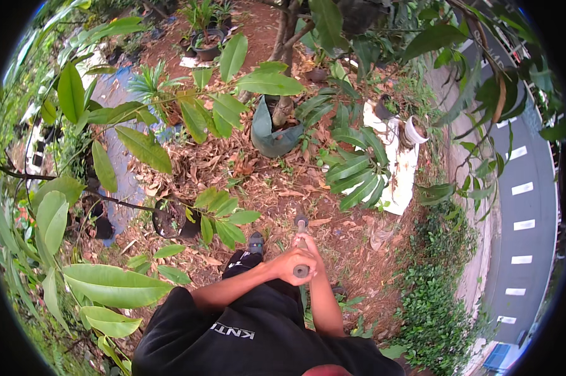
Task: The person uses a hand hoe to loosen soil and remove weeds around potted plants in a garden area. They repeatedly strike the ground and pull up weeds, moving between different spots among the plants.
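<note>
My left hand [288, 267] grips the top end of a long-handled tool [301, 271], whose round handle end points up at me. Lower on the same handle, my right hand [309, 244] is closed around it. The tool runs away from me, steeply foreshortened, down to a dark round socket or head [301, 219] over the soil [327, 230]. What kind of blade it has cannot be made out. Dry brown leaves and straw cover the ground around it. One dark shoe [256, 243] shows left of the tool.
Ahead, a green fabric planter [273, 138] holds a tree trunk [283, 110]. Leafy branches [151, 150] hang close to the view on the left. At right lie a white sheet [400, 178], a white pot [413, 130], low shrubs [428, 301] and a paved road [522, 202].
</note>
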A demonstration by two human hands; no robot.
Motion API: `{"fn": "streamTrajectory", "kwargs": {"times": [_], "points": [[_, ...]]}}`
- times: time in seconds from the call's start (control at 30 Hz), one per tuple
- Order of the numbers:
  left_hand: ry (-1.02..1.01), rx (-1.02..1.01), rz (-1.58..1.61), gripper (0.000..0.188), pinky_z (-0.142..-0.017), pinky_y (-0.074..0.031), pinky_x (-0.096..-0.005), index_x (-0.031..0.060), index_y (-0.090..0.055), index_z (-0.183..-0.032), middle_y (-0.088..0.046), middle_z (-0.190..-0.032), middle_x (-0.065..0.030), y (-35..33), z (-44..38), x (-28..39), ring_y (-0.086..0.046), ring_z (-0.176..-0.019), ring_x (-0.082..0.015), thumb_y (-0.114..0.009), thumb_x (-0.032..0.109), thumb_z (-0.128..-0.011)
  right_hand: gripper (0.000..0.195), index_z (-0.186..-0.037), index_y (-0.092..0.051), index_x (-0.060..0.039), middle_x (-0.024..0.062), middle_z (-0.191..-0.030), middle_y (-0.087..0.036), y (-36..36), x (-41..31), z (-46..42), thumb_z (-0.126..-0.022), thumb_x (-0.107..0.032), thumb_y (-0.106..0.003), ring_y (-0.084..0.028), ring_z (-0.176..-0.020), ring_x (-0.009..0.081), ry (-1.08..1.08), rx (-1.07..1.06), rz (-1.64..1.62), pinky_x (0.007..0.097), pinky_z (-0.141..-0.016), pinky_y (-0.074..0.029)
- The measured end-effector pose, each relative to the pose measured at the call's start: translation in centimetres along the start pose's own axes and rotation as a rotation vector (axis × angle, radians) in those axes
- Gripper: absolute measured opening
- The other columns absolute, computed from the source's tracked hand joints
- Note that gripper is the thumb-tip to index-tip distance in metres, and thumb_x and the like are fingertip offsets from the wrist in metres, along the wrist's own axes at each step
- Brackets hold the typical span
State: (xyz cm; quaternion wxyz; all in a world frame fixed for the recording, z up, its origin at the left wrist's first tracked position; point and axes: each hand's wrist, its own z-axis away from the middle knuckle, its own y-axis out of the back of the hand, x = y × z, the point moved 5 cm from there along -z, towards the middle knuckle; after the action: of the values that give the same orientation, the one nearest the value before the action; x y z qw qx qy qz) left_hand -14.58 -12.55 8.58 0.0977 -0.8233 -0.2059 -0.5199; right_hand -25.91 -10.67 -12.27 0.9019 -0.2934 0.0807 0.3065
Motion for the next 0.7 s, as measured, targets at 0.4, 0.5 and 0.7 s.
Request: {"fn": "streamTrajectory", "kwargs": {"times": [0.4,0.5,0.7], "points": [[-0.108,0.478,-0.130,0.016,-0.067,-0.042,-0.0356,0.0045,-0.049,-0.064,-0.050,-0.064,-0.0075,9.2,-7.5,-8.3,-0.052,-0.066,-0.0263,-0.064,0.002,-0.069,0.005,-0.077,-0.049,-0.0041,0.0035,-0.059,-0.048,-3.5,-18.5,-12.6,-0.075,-0.004,-0.053,-0.048,-0.050,0.0128,0.187,0.085,0.242,0.0257,-0.045,-0.044],[-0.157,0.571,-0.132,0.015,-0.068,-0.043,-0.0359,0.0035,-0.048,-0.066,-0.051,-0.068,-0.0083,10.1,-9.9,-15.8,-0.052,-0.069,-0.0263,-0.063,0.001,-0.067,0.008,-0.078,-0.046,-0.0046,0.0033,-0.057,-0.047,-2.9,-24.9,-17.3,-0.076,-0.005,-0.054,-0.045,-0.046,0.0121,0.288,0.150,0.332,0.0254,-0.043,-0.042],[-0.080,0.842,-0.127,0.012,-0.063,-0.045,-0.0357,0.0012,-0.049,-0.067,-0.053,-0.065,-0.0098,12.2,-15.0,-28.8,-0.054,-0.064,-0.0276,-0.060,-0.001,-0.065,0.015,-0.085,-0.042,-0.0068,0.0040,-0.058,-0.045,1.0,-30.2,-29.8,-0.077,-0.009,-0.054,-0.046,-0.047,0.0140,0.063,0.128,0.352,0.0278,-0.041,-0.042]]}}
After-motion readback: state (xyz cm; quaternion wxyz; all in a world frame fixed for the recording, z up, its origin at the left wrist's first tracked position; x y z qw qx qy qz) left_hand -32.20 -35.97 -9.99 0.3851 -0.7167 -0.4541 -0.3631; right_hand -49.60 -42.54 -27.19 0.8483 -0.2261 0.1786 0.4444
